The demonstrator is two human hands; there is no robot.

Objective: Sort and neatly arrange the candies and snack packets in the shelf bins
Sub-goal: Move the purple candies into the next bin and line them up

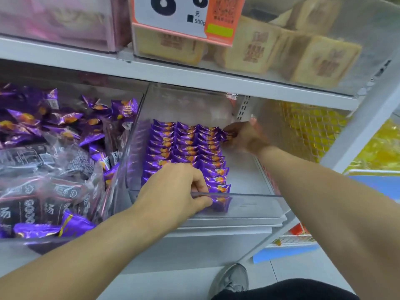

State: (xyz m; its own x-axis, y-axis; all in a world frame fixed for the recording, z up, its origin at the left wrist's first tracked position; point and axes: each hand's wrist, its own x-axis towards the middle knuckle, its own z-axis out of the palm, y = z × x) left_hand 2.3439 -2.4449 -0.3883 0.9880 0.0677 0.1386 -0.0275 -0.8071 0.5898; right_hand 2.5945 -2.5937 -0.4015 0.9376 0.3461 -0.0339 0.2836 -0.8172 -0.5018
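Loose purple packets (65, 126) heaped in left bin; mid-step rowing packets (186, 152) in the clear bin (249, 194). Left hand (175, 191) fingers pinch front packet (218, 203), right hand (242, 135) fingers pinch back-row packet (226, 135). Next, probably seat both flush in line.

purple packets (186, 152) — neat rows, clear bin (249, 197)

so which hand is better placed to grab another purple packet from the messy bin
Left. The left hand is at the neat bin's near-left corner, beside the messy bin; the right hand is at the far right.
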